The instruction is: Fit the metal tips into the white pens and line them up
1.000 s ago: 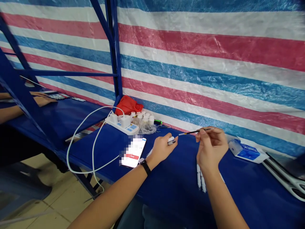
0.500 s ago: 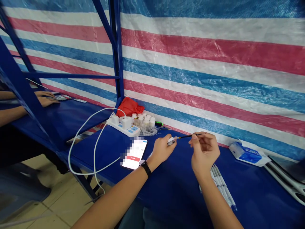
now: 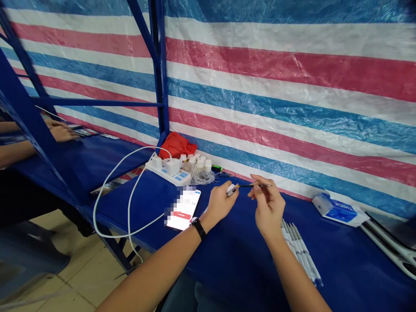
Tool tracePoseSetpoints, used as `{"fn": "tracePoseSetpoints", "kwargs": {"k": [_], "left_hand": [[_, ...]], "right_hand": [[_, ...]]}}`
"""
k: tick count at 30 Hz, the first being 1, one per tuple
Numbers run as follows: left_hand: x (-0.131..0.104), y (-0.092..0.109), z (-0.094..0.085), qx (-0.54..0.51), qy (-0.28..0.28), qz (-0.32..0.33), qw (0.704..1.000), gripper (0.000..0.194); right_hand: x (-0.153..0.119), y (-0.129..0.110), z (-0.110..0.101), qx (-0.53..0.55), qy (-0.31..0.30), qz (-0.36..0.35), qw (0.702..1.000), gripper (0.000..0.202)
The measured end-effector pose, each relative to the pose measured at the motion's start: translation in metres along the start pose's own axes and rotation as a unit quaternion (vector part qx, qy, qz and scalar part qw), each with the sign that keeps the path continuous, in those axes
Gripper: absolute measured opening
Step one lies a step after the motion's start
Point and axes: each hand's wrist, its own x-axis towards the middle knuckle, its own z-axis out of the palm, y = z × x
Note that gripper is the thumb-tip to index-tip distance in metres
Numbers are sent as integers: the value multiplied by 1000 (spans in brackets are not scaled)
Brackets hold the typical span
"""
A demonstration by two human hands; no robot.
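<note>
My left hand (image 3: 221, 202) is closed round a white pen barrel (image 3: 231, 189) above the blue table. A thin dark refill (image 3: 250, 186) runs from the barrel's end to the right. My right hand (image 3: 269, 206) pinches that refill between thumb and fingertips. Several white pens with grey tips (image 3: 300, 251) lie side by side on the table, partly behind my right forearm. A lit phone (image 3: 185, 210) lies left of my left wrist.
Behind the phone are a white power strip (image 3: 169, 173) with looping cables, small white-capped bottles (image 3: 201, 167) and a red bag (image 3: 177, 145). A blue-and-white packet (image 3: 339, 210) lies right. Another person's hands (image 3: 61, 131) are far left, beyond a blue frame (image 3: 39, 117).
My right hand has moved left, nearer my left hand, and less of the dark refill shows between them. My left hand has barely shifted. The other person's hands moved slightly.
</note>
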Motion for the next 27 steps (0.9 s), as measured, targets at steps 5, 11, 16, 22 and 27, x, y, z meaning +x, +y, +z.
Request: {"fn": "tracePoseSetpoints", "kwargs": {"k": [5,11,16,22,27], "left_hand": [[-4,0,0,65,-65,42,995,20],[0,-3,2,29,-42,-36,998,25],[2,-5,4,21,-58,-43,997,29],[2,1,3,-29,-85,-51,995,20],[-4,3,3,-61,-131,-1,990,19]], "right_hand": [[-3,5,2,-76,-107,-3,991,32],[-6,18,10,-119,-103,72,985,40],[-14,27,18,-143,-78,120,979,39],[-6,24,11,-55,41,162,984,44],[11,22,-3,24,191,137,972,48]]}}
